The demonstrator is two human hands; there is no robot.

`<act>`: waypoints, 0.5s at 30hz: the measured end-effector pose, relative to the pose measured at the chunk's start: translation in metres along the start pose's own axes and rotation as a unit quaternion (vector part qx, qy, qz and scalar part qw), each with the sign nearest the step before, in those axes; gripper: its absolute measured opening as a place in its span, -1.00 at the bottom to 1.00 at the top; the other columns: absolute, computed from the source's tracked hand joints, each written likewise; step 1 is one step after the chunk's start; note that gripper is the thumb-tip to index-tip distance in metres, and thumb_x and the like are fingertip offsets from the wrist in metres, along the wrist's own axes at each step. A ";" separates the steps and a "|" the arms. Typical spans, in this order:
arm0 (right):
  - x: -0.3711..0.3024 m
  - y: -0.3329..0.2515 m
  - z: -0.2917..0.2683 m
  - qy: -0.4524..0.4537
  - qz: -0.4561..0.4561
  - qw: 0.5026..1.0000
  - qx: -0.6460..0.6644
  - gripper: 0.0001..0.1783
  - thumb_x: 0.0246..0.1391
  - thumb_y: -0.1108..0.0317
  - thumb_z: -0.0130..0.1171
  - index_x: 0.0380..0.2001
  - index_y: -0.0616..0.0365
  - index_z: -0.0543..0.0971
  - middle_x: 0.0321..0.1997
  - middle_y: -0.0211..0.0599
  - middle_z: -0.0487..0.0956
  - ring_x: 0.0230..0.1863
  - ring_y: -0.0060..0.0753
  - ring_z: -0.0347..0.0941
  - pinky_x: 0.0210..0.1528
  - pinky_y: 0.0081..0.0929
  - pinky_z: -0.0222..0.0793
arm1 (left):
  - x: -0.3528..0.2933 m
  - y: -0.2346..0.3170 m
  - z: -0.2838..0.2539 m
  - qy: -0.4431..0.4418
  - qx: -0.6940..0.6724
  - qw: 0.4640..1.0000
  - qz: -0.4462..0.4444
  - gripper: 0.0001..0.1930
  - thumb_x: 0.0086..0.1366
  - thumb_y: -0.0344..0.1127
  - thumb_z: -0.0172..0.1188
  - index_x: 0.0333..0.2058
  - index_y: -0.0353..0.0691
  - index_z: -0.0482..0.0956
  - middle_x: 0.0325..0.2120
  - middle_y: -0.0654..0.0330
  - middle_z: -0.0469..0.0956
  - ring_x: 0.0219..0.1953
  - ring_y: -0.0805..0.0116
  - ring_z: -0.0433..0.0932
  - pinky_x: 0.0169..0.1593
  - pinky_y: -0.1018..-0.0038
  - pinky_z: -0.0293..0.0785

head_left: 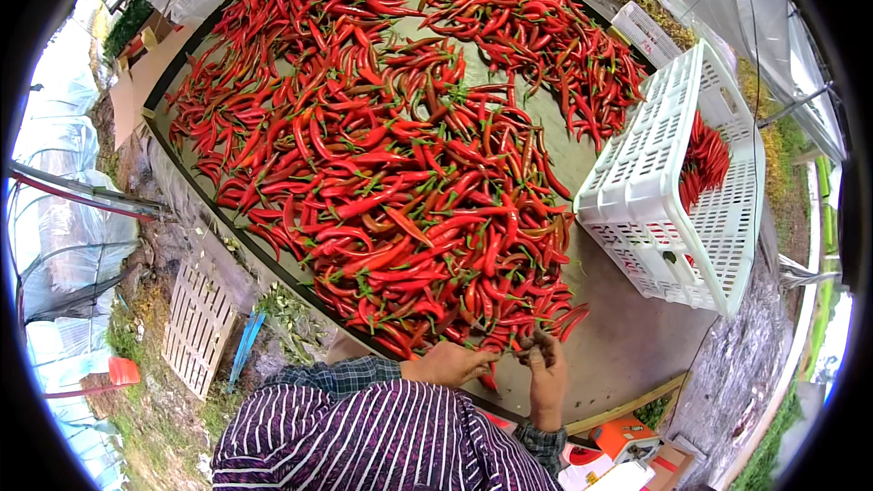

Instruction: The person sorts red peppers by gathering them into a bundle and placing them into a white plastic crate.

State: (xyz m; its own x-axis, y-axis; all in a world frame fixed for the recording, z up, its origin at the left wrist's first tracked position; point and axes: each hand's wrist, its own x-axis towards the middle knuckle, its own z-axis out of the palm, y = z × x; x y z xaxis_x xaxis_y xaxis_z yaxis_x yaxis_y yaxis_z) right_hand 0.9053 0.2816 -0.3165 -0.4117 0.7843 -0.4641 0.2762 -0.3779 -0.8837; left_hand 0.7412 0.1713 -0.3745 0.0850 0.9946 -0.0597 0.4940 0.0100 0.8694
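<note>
A broad heap of red chili peppers with green stems covers much of the table. At the heap's near edge, my left hand has its fingers pinched together at a red chili pepper, whose tip sticks out below them. Just to its right, my right hand is raised with fingertips and thumb drawn together beside the nearest peppers. What lies between those right fingertips is too small to make out.
A white slatted plastic crate lies tipped on the table's right side, with red chilies inside. A second chili pile spreads at the far right. On the ground at left lies a slatted pallet. An orange box stands at the near right.
</note>
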 end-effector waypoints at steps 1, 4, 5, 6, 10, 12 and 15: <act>-0.004 0.003 0.017 -0.009 0.006 1.000 -0.001 -0.65 0.14 0.36 0.04 -0.03 0.29 0.36 -0.18 -0.28 0.49 -0.21 -0.49 0.43 -0.15 -0.52 0.37 | -0.009 -0.002 -0.007 -0.006 -0.005 1.000 0.006 -0.60 0.15 -0.17 0.16 -0.01 0.00 0.43 -0.52 0.15 0.57 -0.53 0.18 0.56 -0.51 0.33 0.43; -0.017 0.000 0.081 -0.061 0.021 0.998 0.014 -0.65 0.12 0.39 0.08 -0.03 0.26 0.37 -0.15 -0.29 0.49 -0.15 -0.49 0.42 -0.10 -0.53 0.36 | -0.036 -0.023 -0.039 0.055 -0.008 0.998 0.014 -0.67 0.12 -0.17 0.17 -0.10 0.02 0.50 -0.56 0.16 0.56 -0.54 0.20 0.55 -0.52 0.34 0.43; -0.019 0.003 0.099 -0.069 0.053 0.996 0.027 -0.64 0.11 0.42 0.07 -0.02 0.27 0.36 -0.14 -0.28 0.49 -0.12 -0.49 0.42 -0.07 -0.56 0.35 | -0.045 -0.026 -0.057 0.067 0.001 0.998 0.011 -0.68 0.12 -0.18 0.17 -0.12 0.01 0.51 -0.55 0.14 0.56 -0.54 0.20 0.55 -0.51 0.34 0.44; -0.022 -0.001 0.118 -0.094 0.039 0.995 0.010 -0.64 0.12 0.43 0.05 -0.01 0.28 0.36 -0.13 -0.27 0.49 -0.10 -0.49 0.42 -0.06 -0.56 0.35 | -0.054 -0.030 -0.075 0.073 -0.008 0.997 -0.011 -0.69 0.13 -0.18 0.17 -0.13 -0.01 0.51 -0.55 0.14 0.56 -0.54 0.19 0.55 -0.51 0.34 0.44; -0.013 -0.026 0.176 -0.168 -0.001 0.986 -0.019 -0.65 0.12 0.47 0.01 -0.01 0.33 0.34 -0.10 -0.24 0.48 -0.05 -0.49 0.41 -0.01 -0.56 0.33 | -0.093 -0.056 -0.127 0.126 -0.008 0.987 -0.103 -0.74 0.17 -0.14 0.13 -0.19 -0.06 0.51 -0.61 0.12 0.52 -0.57 0.18 0.53 -0.51 0.35 0.40; -0.009 -0.034 0.197 -0.178 -0.021 0.984 -0.014 -0.65 0.12 0.49 -0.01 -0.01 0.35 0.34 -0.09 -0.22 0.48 -0.04 -0.47 0.40 0.03 -0.53 0.31 | -0.111 -0.065 -0.149 0.166 0.004 0.978 -0.130 -0.72 0.19 -0.09 0.12 -0.20 -0.08 0.51 -0.67 0.13 0.49 -0.60 0.18 0.51 -0.54 0.33 0.37; -0.007 -0.042 0.217 -0.167 -0.015 0.985 -0.038 -0.65 0.13 0.48 0.00 0.00 0.34 0.33 -0.07 -0.21 0.48 -0.03 -0.46 0.40 0.05 -0.52 0.31 | -0.130 -0.083 -0.167 0.232 -0.002 0.963 -0.137 -0.73 0.16 -0.06 0.16 -0.28 -0.12 0.51 -0.72 0.14 0.47 -0.62 0.18 0.51 -0.53 0.33 0.41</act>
State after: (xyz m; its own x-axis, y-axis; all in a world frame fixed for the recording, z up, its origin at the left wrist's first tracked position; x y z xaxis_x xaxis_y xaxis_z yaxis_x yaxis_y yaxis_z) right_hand 0.7081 0.1850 -0.2893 -0.6802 0.5840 -0.4430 0.3185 -0.3089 -0.8962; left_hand 0.5445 0.0581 -0.3565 -0.4449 0.8934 -0.0620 0.4390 0.2779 0.8544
